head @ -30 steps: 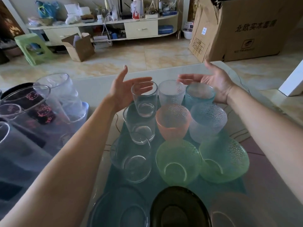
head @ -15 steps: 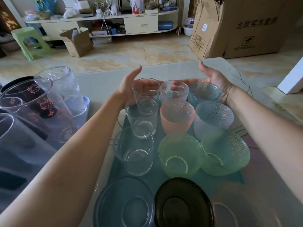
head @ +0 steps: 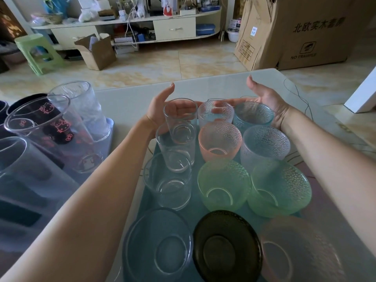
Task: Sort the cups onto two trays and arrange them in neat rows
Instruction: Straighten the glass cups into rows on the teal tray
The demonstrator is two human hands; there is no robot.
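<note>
I have my left hand point(head: 162, 110) and right hand point(head: 264, 102) cupped behind the far row of cups point(head: 215, 113) on the tray point(head: 146, 202), fingers point(head: 190, 104) apart, gripping nothing, the row running left to right between my palms.

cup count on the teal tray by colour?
Clear smooth: 4
Clear textured: 2
Teal: 1
Green: 2
Pink: 2
Dark: 1
Total: 12, all on the teal tray.
</note>
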